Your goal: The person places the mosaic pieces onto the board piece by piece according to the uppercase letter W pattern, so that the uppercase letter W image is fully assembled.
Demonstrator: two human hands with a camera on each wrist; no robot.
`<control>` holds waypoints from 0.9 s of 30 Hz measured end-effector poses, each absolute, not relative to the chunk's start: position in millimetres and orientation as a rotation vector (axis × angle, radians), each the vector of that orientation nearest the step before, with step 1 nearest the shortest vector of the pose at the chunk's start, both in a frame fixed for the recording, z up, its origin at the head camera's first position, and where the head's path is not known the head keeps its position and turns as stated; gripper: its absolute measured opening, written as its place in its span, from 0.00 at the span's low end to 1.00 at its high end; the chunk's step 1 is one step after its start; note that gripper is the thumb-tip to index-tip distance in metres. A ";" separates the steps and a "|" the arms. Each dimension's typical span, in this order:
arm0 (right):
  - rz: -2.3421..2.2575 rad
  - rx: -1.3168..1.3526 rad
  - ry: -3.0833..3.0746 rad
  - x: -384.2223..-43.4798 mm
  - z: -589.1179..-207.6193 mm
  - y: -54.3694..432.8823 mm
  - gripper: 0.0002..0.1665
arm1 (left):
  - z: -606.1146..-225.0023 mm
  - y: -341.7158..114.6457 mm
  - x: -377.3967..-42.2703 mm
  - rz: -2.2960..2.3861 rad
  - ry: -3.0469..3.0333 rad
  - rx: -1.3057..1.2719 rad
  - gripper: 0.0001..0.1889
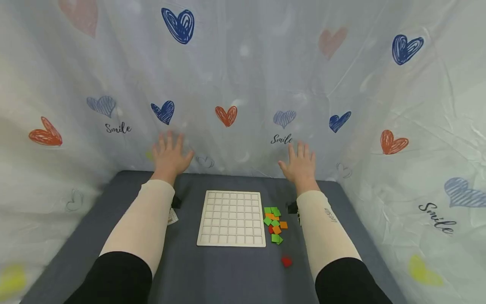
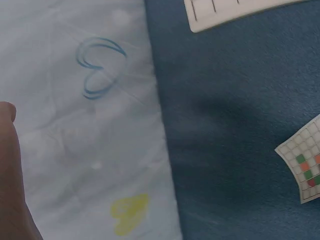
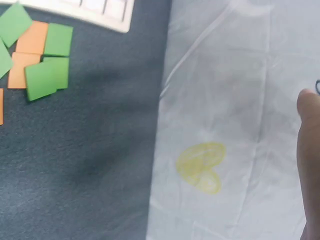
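Both arms stretch forward over the table. My left hand (image 1: 169, 157) is spread with straight fingers at the table's far edge, left of the board, and holds nothing. On the other side my right hand (image 1: 300, 167) is likewise spread, its fingers straight and nothing in it. Between the forearms lies a pale grid board (image 1: 231, 218) of square cells with no tiles on it. Right of the board is a loose pile of green, orange and red square tiles (image 1: 275, 223). A printed pattern card (image 2: 307, 162) with coloured squares lies under the left forearm, partly hidden in the head view.
One red tile (image 1: 286, 261) lies apart, nearer the table's front. A dark grey cloth covers the table (image 1: 228, 274). White curtains (image 1: 250, 84) printed with hearts hang behind the far edge and along both sides.
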State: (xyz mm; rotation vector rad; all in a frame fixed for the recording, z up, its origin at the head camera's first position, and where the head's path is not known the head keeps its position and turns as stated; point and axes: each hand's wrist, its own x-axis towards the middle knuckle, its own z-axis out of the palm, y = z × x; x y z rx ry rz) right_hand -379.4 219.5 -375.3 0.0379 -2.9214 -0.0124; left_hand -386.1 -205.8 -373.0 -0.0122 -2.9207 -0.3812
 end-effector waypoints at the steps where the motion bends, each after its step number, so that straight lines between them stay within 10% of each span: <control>1: -0.015 0.034 -2.930 -380.1 -376.3 219.9 0.49 | -373.4 -206.0 -385.6 -0.372 -2.925 -0.010 0.45; 27: 0.018 0.234 -2.856 -351.3 -381.9 204.2 0.45 | -390.1 -212.4 -367.2 -0.391 -2.795 -0.119 0.41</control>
